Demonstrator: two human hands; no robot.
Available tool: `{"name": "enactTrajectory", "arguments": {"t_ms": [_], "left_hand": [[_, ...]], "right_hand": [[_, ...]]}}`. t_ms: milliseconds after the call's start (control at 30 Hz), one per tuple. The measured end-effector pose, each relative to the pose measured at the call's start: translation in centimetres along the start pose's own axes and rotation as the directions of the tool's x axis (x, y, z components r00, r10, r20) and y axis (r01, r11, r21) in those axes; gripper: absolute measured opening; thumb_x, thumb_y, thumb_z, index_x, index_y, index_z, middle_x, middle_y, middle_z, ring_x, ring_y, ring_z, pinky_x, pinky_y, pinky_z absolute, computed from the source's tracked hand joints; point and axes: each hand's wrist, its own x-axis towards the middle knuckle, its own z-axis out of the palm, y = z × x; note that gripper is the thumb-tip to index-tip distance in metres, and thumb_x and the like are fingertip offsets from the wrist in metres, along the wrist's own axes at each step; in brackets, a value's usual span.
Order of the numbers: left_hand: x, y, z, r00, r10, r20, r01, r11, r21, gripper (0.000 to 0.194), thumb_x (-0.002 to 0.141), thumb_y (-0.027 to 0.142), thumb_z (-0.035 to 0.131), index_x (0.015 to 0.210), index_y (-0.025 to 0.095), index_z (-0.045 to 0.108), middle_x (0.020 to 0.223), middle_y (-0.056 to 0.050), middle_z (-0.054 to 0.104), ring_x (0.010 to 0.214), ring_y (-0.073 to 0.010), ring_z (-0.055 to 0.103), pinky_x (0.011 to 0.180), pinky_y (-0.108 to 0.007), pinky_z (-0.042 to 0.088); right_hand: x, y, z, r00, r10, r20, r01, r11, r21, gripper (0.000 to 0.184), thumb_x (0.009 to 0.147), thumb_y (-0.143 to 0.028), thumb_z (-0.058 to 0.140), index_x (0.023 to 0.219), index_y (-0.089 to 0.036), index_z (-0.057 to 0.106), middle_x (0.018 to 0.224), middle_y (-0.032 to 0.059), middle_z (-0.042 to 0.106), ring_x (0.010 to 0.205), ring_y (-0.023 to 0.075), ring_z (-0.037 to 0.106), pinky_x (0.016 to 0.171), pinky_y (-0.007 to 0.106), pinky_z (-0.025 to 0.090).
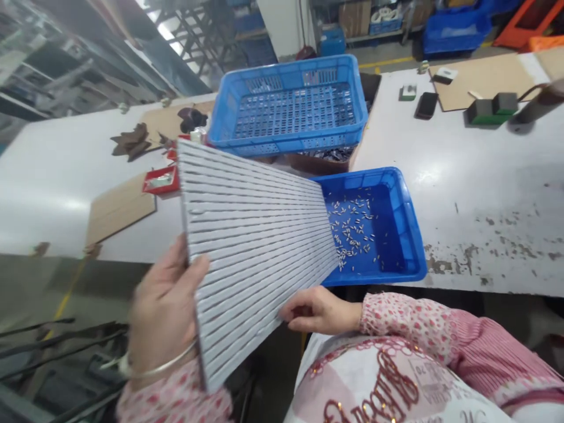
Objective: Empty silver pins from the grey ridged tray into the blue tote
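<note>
A light grey board with many parallel grooves (255, 235) is tilted down to the right, its far end reaching into a solid blue bin (409, 235). Many small, shiny elongated pieces (352, 232) lie scattered on the bin floor; what they are I cannot make out. My left hand (167, 294) grips the raised left edge, thumb on the grooved face and fingers behind, out of sight. At the lower edge, near the bin, my right hand (315, 309) has its fingers curled and pressed against the board.
Behind the bin, a blue slotted crate (286, 138) sits above dark loose pieces (332, 154). To the left are a red box (161, 180) and a brown panel (121, 208). A phone (426, 105), green-and-black blocks (491, 110) and a mug (540, 103) stand on the right tabletop.
</note>
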Motion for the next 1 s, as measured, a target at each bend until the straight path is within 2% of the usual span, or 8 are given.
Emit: {"name": "enactTrajectory", "arguments": {"t_ms": [100, 167, 300, 433, 533, 633, 800, 1000], "left_hand": [[-0.9, 1.9, -0.4, 0.995, -0.04, -0.089, 0.043, 0.999, 0.026, 0.054, 0.063, 0.03, 0.076, 0.117, 0.033, 0.067, 0.119, 0.004, 0.068, 0.116, -0.033, 0.058, 0.108, -0.049, 0.045], [-1.2, 2.3, 0.0, 0.992, -0.043, -0.122, 0.046, 0.999, 0.02, 0.055, 0.061, 0.029, 0.076, 0.115, 0.032, 0.068, 0.12, 0.004, 0.067, 0.121, -0.0339, 0.055, 0.11, -0.049, 0.043], [-0.9, 1.4, 1.1, 0.991, -0.067, -0.116, 0.06, 0.996, -0.066, 0.053, 0.062, 0.024, 0.072, 0.115, 0.026, 0.068, 0.12, 0.0, 0.067, 0.123, -0.0321, 0.053, 0.114, -0.048, 0.038], [0.0, 0.3, 1.7, 0.992, -0.063, -0.109, 0.044, 0.985, -0.169, 0.055, 0.065, 0.015, 0.066, 0.119, 0.02, 0.065, 0.11, -0.005, 0.07, 0.108, -0.027, 0.063, 0.104, -0.044, 0.048], [0.8, -0.2, 2.0, 0.992, -0.075, -0.105, 0.047, 0.968, -0.246, 0.056, 0.065, 0.011, 0.063, 0.121, 0.018, 0.063, 0.105, -0.007, 0.072, 0.101, -0.0246, 0.065, 0.099, -0.04, 0.051], [1.3, -0.4, 2.9, 0.989, -0.109, -0.096, 0.074, 0.947, -0.314, 0.055, 0.063, 0.007, 0.061, 0.118, 0.015, 0.064, 0.097, -0.007, 0.073, 0.097, -0.0233, 0.066, 0.097, -0.038, 0.051], [1.5, 0.2, 4.8, 0.98, -0.18, -0.082, 0.121, 0.874, -0.47, 0.058, 0.059, 0.0, 0.057, 0.116, 0.01, 0.062, 0.092, -0.007, 0.073, 0.098, -0.023, 0.066, 0.1, -0.038, 0.049], [1.9, 0.7, 6.4, 0.983, -0.165, -0.081, 0.104, 0.864, -0.493, 0.062, 0.06, -0.004, 0.054, 0.12, 0.008, 0.059, 0.095, -0.007, 0.073, 0.096, -0.0223, 0.067, 0.102, -0.04, 0.048]], "right_hand": [[0.9, -0.1, 0.2, 0.998, -0.046, 0.035, 0.044, 0.998, 0.051, 0.025, 0.081, -0.028, 0.067, 0.103, -0.015, 0.068, 0.084, 0.0008, 0.063, 0.073, 0.0098, 0.055, 0.067, 0.02, 0.045], [1.3, 0.1, 0.4, 0.999, -0.004, 0.049, -0.001, 0.995, 0.099, 0.028, 0.08, -0.029, 0.068, 0.104, -0.014, 0.067, 0.084, 0.0009, 0.063, 0.075, 0.0102, 0.056, 0.069, 0.021, 0.046], [1.3, 0.8, 0.8, 0.99, 0.136, 0.024, -0.138, 0.966, 0.219, 0.028, 0.077, -0.033, 0.07, 0.098, -0.014, 0.068, 0.081, 0.0003, 0.063, 0.074, 0.0109, 0.055, 0.069, 0.022, 0.046], [0.7, 0.8, 0.5, 0.981, 0.193, -0.022, -0.179, 0.942, 0.284, 0.025, 0.077, -0.033, 0.068, 0.093, -0.015, 0.068, 0.081, 0.0007, 0.063, 0.073, 0.0112, 0.055, 0.073, 0.025, 0.046], [0.4, 0.1, -0.1, 0.976, 0.194, -0.096, -0.165, 0.955, 0.246, 0.023, 0.077, -0.034, 0.067, 0.088, -0.015, 0.067, 0.076, -0.0001, 0.062, 0.068, 0.0107, 0.053, 0.068, 0.025, 0.045], [0.3, -1.4, -0.9, 0.98, 0.14, -0.143, -0.115, 0.979, 0.169, 0.019, 0.078, -0.034, 0.066, 0.081, -0.015, 0.065, 0.071, -0.0007, 0.06, 0.064, 0.0098, 0.051, 0.062, 0.022, 0.042], [0.4, -3.7, -2.3, 0.986, 0.073, -0.152, -0.064, 0.996, 0.065, 0.019, 0.08, -0.032, 0.065, 0.072, -0.016, 0.061, 0.065, -0.0025, 0.058, 0.059, 0.0084, 0.049, 0.059, 0.021, 0.039], [0.5, -4.5, -3.7, 0.986, 0.086, -0.142, -0.09, 0.996, -0.023, 0.018, 0.078, -0.03, 0.065, 0.07, -0.015, 0.059, 0.062, -0.0029, 0.056, 0.057, 0.0083, 0.048, 0.057, 0.021, 0.037]]}}
